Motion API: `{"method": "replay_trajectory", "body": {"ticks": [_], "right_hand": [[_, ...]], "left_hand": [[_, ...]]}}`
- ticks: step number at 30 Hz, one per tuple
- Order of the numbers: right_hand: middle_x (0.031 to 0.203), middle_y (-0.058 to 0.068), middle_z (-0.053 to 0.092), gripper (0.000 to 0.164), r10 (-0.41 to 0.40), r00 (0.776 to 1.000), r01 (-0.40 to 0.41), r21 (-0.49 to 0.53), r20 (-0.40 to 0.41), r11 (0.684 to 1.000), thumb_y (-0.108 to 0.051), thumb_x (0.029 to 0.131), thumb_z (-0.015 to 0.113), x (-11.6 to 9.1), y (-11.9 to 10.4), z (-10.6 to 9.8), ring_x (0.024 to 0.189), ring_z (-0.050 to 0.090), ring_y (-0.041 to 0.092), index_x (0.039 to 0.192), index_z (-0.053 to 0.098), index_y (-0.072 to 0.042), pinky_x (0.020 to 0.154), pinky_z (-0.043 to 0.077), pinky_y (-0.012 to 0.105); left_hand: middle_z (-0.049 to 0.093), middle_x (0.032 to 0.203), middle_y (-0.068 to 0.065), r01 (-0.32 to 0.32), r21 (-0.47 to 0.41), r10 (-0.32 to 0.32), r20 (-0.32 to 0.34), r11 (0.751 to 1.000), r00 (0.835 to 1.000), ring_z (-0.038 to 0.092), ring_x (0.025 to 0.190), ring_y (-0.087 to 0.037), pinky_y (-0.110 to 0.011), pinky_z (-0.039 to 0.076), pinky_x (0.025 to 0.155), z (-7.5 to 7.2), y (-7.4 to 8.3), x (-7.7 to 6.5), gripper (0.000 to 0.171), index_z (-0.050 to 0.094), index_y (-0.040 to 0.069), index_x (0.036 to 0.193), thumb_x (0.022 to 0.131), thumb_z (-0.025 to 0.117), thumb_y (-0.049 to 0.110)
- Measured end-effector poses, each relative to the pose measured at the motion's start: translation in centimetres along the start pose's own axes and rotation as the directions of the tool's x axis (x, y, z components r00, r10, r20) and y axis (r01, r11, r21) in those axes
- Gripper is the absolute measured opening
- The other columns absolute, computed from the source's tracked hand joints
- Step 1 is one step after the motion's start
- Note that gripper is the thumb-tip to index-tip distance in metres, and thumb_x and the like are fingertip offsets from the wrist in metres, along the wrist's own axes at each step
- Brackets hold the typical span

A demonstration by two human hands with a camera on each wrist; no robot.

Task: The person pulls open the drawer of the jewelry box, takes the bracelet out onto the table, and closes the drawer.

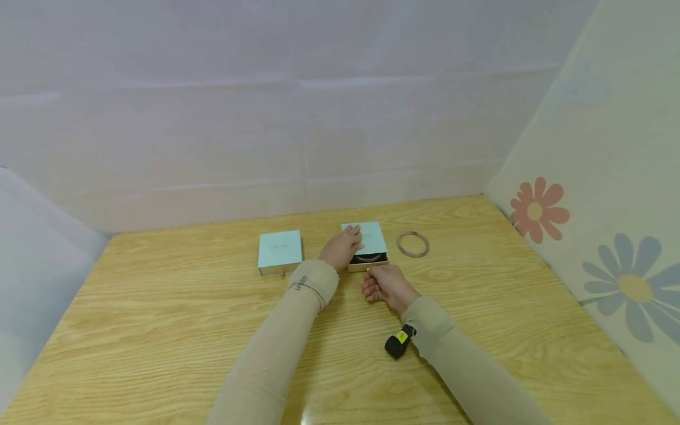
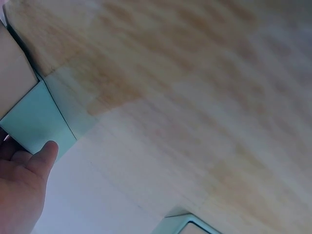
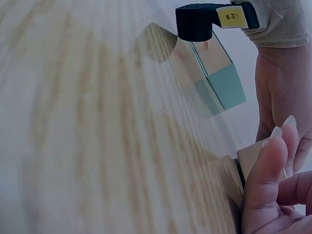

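A light-blue drawer box (image 1: 373, 237) lies at the back of the table, its drawer (image 1: 368, 267) partly out toward me. Inside the dark drawer a ring-shaped bangle (image 1: 369, 258) shows in part. My left hand (image 1: 342, 248) holds the box's sleeve from the left, fingers over its top; in the left wrist view the thumb (image 2: 46, 155) lies against its blue side. At the drawer's front, my right hand (image 1: 389, 287) has thumb and forefinger pinched together at the small pull tab, which the fingers mostly hide. A brownish bangle (image 1: 413, 244) lies just right of the box.
A second light-blue box (image 1: 280, 250) sits shut to the left, its small tab facing me. Wood-grain table (image 1: 175, 330) runs to a pale cloth wall (image 1: 212, 136) behind. On the right stands a panel with printed flowers (image 1: 634, 288). A black strap mount (image 1: 398, 342) hangs from the right wrist.
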State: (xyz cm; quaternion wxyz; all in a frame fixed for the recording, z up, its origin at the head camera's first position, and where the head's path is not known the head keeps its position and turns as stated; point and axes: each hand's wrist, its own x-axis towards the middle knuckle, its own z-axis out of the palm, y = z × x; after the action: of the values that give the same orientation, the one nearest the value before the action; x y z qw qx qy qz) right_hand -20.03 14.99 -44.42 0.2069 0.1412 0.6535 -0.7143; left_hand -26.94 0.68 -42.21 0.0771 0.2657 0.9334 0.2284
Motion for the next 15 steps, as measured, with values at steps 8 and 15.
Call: {"method": "replay_trajectory", "body": {"ticks": [8, 15], "right_hand": [[0.06, 0.003, 0.058, 0.026, -0.002, 1.0, 0.002, -0.003, 0.002, 1.0, -0.01, 0.102, 0.038, -0.06, 0.08, -0.02, 0.045, 0.053, 0.007, 0.09, 0.057, 0.005, 0.041, 0.051, 0.019], [0.06, 0.003, 0.059, 0.026, -0.004, 1.0, 0.004, -0.011, -0.01, 1.0, -0.009, 0.101, 0.039, -0.25, 0.13, 0.06, 0.045, 0.054, 0.006, 0.089, 0.057, 0.005, 0.041, 0.051, 0.019]], "left_hand": [[0.026, 0.157, -0.011, 0.006, -0.014, -0.006, 0.006, 1.0, 1.0, 0.02, 0.145, -0.026, -0.035, 0.024, 0.119, 0.08, -0.15, 0.18, 0.047, 0.04, 0.001, 0.147, 0.104, 0.046, 0.019], [0.027, 0.156, -0.012, 0.002, -0.027, -0.002, -0.001, 1.0, 1.0, 0.02, 0.145, -0.026, -0.036, 0.024, 0.119, 0.32, -0.36, 0.27, 0.047, 0.04, 0.001, 0.146, 0.104, 0.046, 0.019]]}}
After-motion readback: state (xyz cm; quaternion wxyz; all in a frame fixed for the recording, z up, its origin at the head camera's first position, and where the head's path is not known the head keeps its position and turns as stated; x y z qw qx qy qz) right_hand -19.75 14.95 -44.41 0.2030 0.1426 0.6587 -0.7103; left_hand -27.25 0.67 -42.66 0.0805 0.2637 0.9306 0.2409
